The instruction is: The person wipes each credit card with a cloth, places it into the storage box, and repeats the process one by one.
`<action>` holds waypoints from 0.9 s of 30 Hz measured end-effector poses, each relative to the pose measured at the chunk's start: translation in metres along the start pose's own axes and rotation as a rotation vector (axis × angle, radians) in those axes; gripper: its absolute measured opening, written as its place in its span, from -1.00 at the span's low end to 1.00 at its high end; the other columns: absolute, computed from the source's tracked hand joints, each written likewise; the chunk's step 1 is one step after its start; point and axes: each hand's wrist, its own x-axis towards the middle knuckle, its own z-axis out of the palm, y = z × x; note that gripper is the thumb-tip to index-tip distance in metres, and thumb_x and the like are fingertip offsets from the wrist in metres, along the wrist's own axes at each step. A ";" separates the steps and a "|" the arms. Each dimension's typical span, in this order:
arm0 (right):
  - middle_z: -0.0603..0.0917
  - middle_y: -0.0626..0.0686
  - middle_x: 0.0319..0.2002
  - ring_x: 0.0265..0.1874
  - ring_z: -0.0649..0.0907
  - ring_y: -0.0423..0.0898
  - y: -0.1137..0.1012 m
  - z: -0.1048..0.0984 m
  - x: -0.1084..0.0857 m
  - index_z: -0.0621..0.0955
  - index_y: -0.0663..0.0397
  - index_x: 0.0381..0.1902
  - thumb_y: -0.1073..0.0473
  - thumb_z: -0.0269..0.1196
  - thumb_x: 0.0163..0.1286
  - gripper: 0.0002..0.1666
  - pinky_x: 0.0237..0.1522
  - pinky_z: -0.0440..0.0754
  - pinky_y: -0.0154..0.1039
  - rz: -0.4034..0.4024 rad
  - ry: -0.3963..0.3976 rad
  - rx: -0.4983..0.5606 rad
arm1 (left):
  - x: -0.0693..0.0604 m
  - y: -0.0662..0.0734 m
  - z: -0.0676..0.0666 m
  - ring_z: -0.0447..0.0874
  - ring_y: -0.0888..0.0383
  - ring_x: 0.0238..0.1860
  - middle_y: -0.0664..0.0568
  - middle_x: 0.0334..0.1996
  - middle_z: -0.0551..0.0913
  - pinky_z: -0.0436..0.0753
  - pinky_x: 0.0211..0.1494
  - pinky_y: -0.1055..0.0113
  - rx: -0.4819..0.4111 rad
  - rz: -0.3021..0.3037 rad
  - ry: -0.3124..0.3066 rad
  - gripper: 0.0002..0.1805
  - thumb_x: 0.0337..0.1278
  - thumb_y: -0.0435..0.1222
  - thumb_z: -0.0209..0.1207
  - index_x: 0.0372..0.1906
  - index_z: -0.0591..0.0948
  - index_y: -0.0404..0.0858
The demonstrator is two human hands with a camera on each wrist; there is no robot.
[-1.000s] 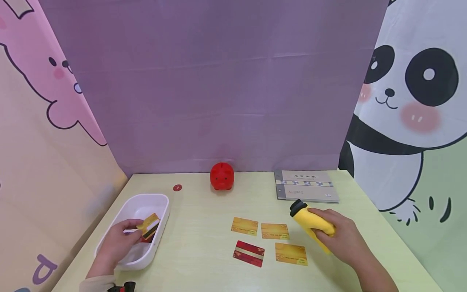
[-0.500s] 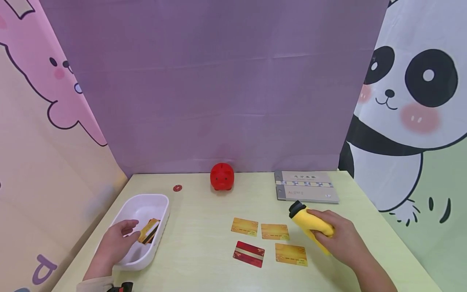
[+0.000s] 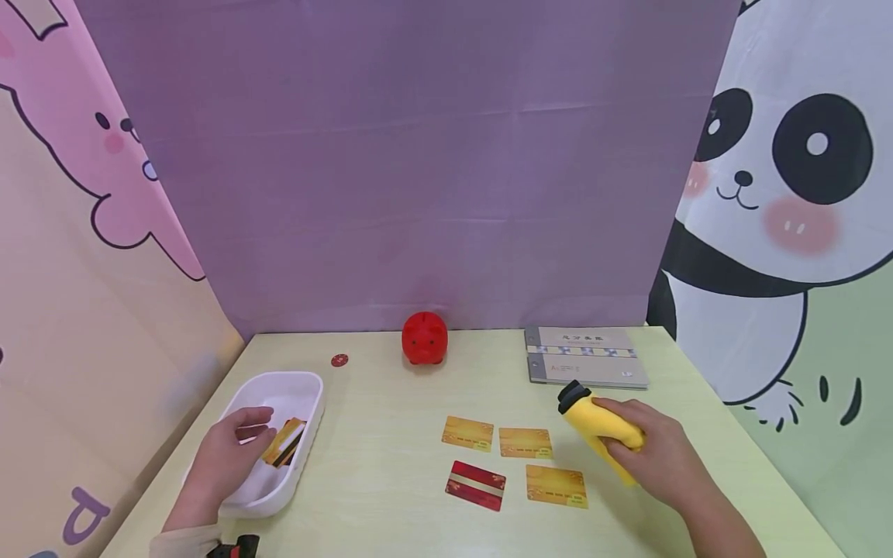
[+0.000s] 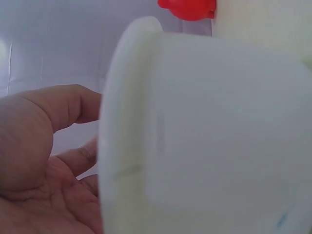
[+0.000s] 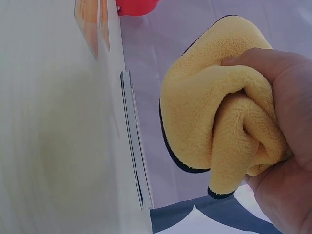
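Note:
In the head view my left hand (image 3: 226,457) is over the white plastic tray (image 3: 314,403), fingers loosely bent and apart. The thumb lies close beside a gold card (image 3: 284,442) with white and black stripes in the tray. Whether it touches the card cannot be told; a bit of red shows under that card. In the left wrist view the tray's wall (image 4: 219,126) hides the fingertips of the left hand (image 4: 44,156). My right hand (image 3: 659,449) grips a folded yellow cloth (image 3: 600,426) with black edging above the table; the right wrist view shows the cloth (image 5: 195,112) bunched between thumb and fingers.
Three gold cards (image 3: 467,433) and a red card (image 3: 476,486) lie mid-table. A red piggy bank (image 3: 425,339) stands at the back edge, with a small red disc (image 3: 339,360) to its left. A grey notebook (image 3: 586,356) lies at the back right.
My left hand has let go of the gold card, which dropped onto the tray's contents, and its fingers have spread. The right hand holds the cloth almost still.

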 end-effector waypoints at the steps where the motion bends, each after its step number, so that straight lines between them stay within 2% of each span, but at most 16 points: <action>1: 0.74 -0.11 -0.06 -0.41 0.53 -0.22 0.001 -0.001 0.000 0.70 -0.16 0.28 0.32 0.55 0.16 -0.30 -0.41 0.55 -0.30 0.002 0.002 -0.004 | 0.000 0.001 0.000 0.69 -0.16 0.18 -0.21 0.22 0.67 0.64 0.05 0.39 -0.002 0.007 0.004 -0.58 0.43 -0.20 0.29 0.26 0.63 -0.31; 12: 0.73 -0.14 -0.12 -0.43 0.52 -0.23 0.009 -0.008 -0.003 0.70 -0.19 0.27 0.31 0.57 0.16 -0.30 -0.41 0.54 -0.30 0.018 0.028 -0.010 | 0.003 0.021 0.013 0.72 -0.10 0.13 -0.17 0.19 0.69 0.69 0.07 0.47 -0.105 0.121 0.039 -0.62 0.37 -0.28 0.36 0.21 0.67 -0.30; 20: 0.73 -0.08 -0.09 -0.40 0.54 -0.14 0.012 -0.008 -0.003 0.68 -0.16 0.31 0.29 0.54 0.21 -0.32 -0.41 0.55 -0.29 0.072 -0.014 -0.009 | 0.011 0.033 0.029 0.72 -0.13 0.13 -0.16 0.16 0.69 0.72 0.21 0.10 -0.128 0.185 0.023 -0.63 0.37 -0.32 0.35 0.20 0.66 -0.34; 27: 0.73 -0.02 -0.06 -0.39 0.53 -0.10 0.013 -0.010 -0.003 0.66 -0.13 0.33 0.26 0.52 0.25 -0.33 -0.42 0.53 -0.28 0.099 -0.030 0.012 | 0.013 0.049 0.048 0.74 -0.11 0.09 -0.11 0.09 0.72 0.73 0.18 0.09 -0.196 0.234 0.004 -0.66 0.29 -0.42 0.37 0.15 0.68 -0.31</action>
